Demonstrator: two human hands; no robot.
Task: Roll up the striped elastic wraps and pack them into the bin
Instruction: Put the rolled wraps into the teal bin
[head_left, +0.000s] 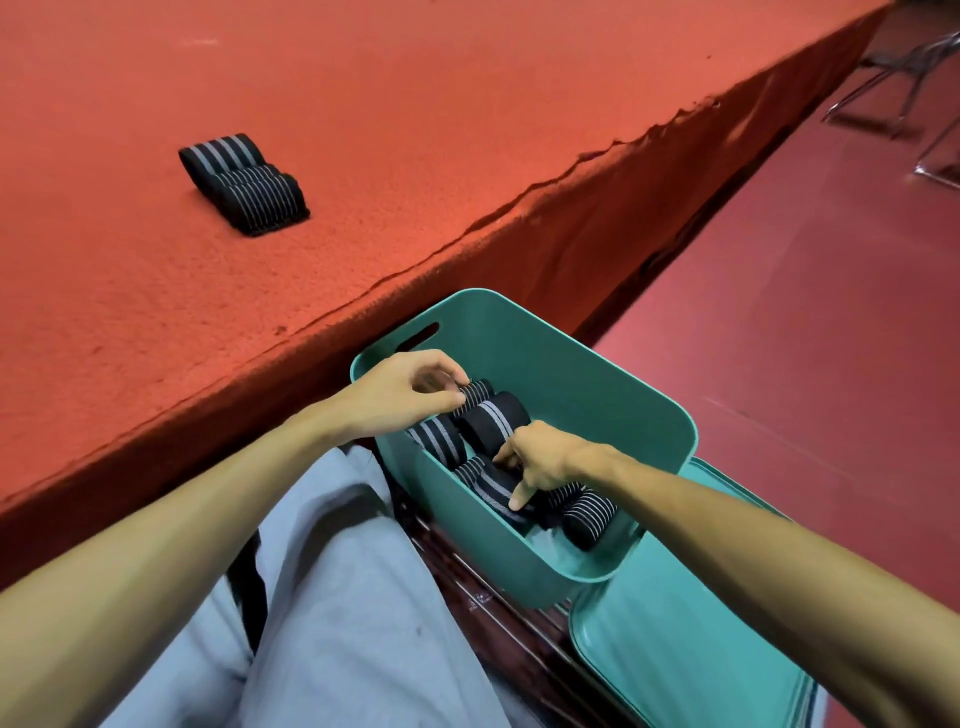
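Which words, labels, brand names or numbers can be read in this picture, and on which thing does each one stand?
None: no readable text shows anywhere in this view.
The teal bin, the rolled wraps in it, the loose wraps on the red table and the flat teal piece carry no print, only pale stripes on the wraps.

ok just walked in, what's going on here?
A seated person is packing rolled striped wraps into the teal bin beside their lap. The left hand pinches a roll at the bin's far end; the right hand presses another roll with its index finger. More wraps lie on the red table.
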